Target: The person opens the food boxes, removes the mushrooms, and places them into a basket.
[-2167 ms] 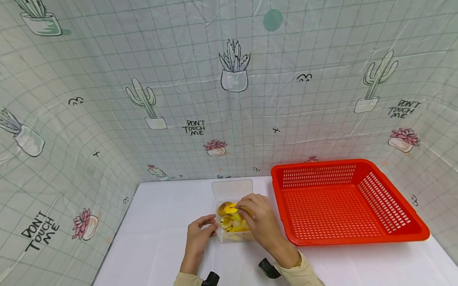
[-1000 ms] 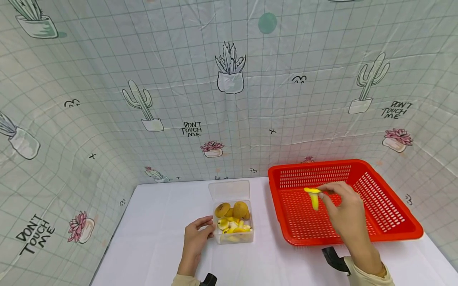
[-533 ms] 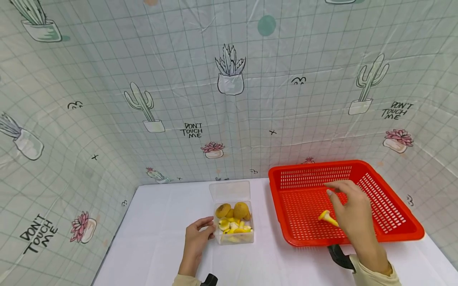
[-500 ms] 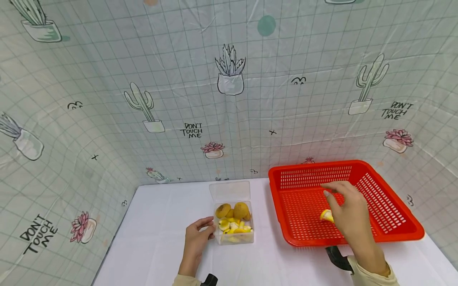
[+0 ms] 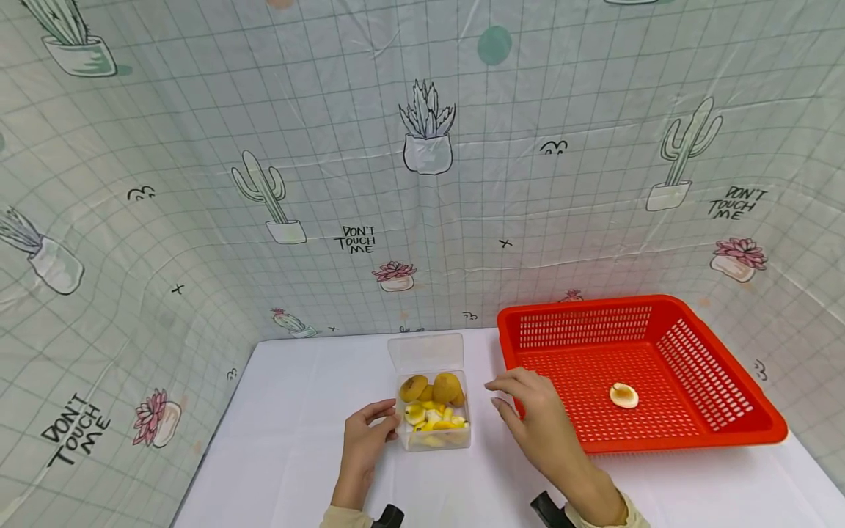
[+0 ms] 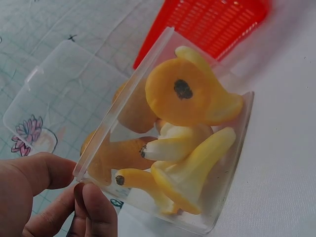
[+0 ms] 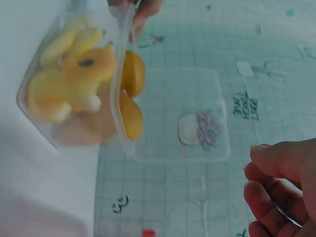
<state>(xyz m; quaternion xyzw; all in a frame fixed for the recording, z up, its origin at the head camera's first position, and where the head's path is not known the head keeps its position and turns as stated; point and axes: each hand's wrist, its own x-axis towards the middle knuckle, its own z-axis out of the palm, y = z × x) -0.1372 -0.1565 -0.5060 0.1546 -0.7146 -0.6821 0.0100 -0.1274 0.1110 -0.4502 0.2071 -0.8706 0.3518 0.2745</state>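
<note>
A clear plastic box (image 5: 437,440) stands on the table with its lid (image 5: 425,352) raised at the back. Inside are several yellow mushrooms (image 5: 432,416), with browner caps (image 5: 447,387) behind them. My left hand (image 5: 364,440) holds the box's left edge, and in the left wrist view the thumb and fingers (image 6: 52,170) pinch its rim corner. Right of the box, my right hand (image 5: 544,425) is in the air, thumb and fingers apart, holding nothing. One mushroom (image 5: 623,395) lies in the red basket (image 5: 643,442), pale underside showing.
The red perforated basket covers the right side of the table (image 5: 297,411), which has a white cloth. Behind and at both sides hang grid-patterned curtains (image 5: 317,191) with printed cacti. Dark camera mounts (image 5: 549,510) sit at both wrists.
My right hand took a mushroom from the box, carried it right and let it drop into the basket. It then moved back left towards the box. The left hand stayed on the box.
</note>
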